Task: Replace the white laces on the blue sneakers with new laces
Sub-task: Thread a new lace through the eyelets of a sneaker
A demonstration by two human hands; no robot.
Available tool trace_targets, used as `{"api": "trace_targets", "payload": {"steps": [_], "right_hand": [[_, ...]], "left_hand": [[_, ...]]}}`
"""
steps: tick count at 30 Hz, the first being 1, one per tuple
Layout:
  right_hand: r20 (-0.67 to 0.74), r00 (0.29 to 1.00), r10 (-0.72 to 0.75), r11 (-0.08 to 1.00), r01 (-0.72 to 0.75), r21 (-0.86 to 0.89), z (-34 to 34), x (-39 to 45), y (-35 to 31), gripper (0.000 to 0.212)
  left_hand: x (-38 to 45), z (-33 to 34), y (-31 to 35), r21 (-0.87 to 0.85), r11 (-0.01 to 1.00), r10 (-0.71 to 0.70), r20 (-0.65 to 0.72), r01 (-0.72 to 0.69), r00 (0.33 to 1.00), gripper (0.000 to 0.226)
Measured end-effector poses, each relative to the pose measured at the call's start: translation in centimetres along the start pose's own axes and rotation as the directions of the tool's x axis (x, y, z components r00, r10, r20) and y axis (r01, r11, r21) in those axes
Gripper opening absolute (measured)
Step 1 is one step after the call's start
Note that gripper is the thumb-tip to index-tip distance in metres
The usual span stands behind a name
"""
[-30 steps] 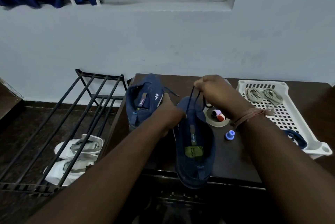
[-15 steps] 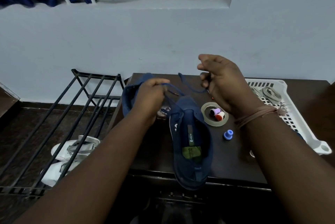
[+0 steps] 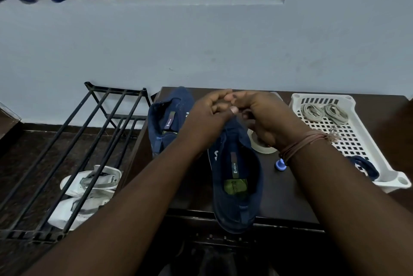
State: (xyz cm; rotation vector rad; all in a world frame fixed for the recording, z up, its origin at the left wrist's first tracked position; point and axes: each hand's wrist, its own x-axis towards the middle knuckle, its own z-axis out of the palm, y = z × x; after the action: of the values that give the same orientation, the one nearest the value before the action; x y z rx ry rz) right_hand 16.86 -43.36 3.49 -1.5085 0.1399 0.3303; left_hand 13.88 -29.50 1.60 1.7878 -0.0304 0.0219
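Two dark blue sneakers sit on a dark table (image 3: 290, 197). The near sneaker (image 3: 237, 186) points away from me, its heel over the front edge. The other sneaker (image 3: 167, 117) lies behind it to the left. My left hand (image 3: 207, 119) and my right hand (image 3: 263, 119) meet over the near sneaker's front, fingers curled together and pinching its dark blue lace, which is mostly hidden under them. Two coiled pale laces (image 3: 312, 112) lie in a white tray (image 3: 391, 177).
A dark blue lace (image 3: 364, 165) lies at the tray's near end. A tape roll (image 3: 261, 147) and a small blue cap (image 3: 280, 165) sit right of the near sneaker. A black shoe rack (image 3: 78, 141) stands left of the table, with white shoes (image 3: 93, 179) under it.
My hands were apart and raised, drawing the dark lace ends up and outward. They have now come down and together over the near sneaker's front.
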Motion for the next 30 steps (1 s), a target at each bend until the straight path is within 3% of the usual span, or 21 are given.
{"api": "trace_targets", "payload": {"steps": [3,6,8,10,13,15,18,20,23,25,27,30], "right_hand": [[0.065,0.995,-0.080,0.997,0.079,0.020,-0.7,-0.4,-0.6,0.019],[0.142,0.980,-0.140,0.988,0.148,-0.047,-1.2,-0.5,-0.8,0.019],[0.093,0.982,-0.162,0.967,0.177,-0.184,-1.3,-0.4,-0.4,0.016],[0.029,0.983,-0.183,0.863,0.174,-0.474,-1.7,-0.2,0.4,0.010],[0.025,0.999,-0.025,0.598,0.034,-0.801,-2.2,-0.1,1.8,0.030],[0.018,0.996,0.090,0.517,-0.031,-0.855,-2.0,-0.4,2.1,0.037],[0.037,0.996,0.085,0.389,0.001,-0.921,-1.5,-0.2,3.2,0.038],[-0.006,1.000,0.001,0.445,-0.006,-0.895,-1.6,0.3,4.2,0.035],[-0.081,0.997,-0.005,0.581,-0.063,-0.812,-2.9,1.4,5.1,0.034],[-0.056,0.998,0.015,0.605,-0.054,-0.794,-3.5,1.6,5.1,0.026],[-0.049,0.997,0.068,0.574,-0.079,-0.815,-4.0,1.8,4.8,0.016],[0.028,0.990,0.136,0.343,-0.021,-0.939,-4.4,1.8,4.6,0.027]], "left_hand": [[0.0,-0.5,0.3,-0.039,0.992,0.114,-0.116,-0.119,0.987,0.027],[-0.2,-1.0,0.4,0.064,0.987,0.160,-0.208,-0.150,0.965,0.018],[-0.1,-1.2,-0.2,0.150,0.982,0.155,-0.274,-0.117,0.949,0.019],[0.4,-1.4,-0.6,0.253,0.967,0.123,-0.313,-0.042,0.942,0.022],[1.3,-1.0,-1.3,0.428,0.902,0.055,-0.235,0.052,0.971,0.019],[1.7,-0.1,-1.5,0.482,0.875,0.036,-0.150,0.041,0.988,0.019],[1.9,1.5,-2.8,0.523,0.851,-0.008,-0.065,0.041,0.998,0.016],[1.8,2.5,-4.0,0.571,0.818,-0.047,-0.040,0.062,0.998,0.017],[1.8,3.3,-4.6,0.615,0.784,-0.110,0.003,0.085,0.994,0.024],[1.7,3.6,-4.2,0.646,0.759,-0.139,0.037,0.082,0.990,0.021],[1.9,3.7,-4.2,0.656,0.751,-0.151,0.063,0.073,0.987,0.018],[1.9,3.8,-4.7,0.659,0.751,-0.117,0.066,0.045,0.991,0.020]]}}
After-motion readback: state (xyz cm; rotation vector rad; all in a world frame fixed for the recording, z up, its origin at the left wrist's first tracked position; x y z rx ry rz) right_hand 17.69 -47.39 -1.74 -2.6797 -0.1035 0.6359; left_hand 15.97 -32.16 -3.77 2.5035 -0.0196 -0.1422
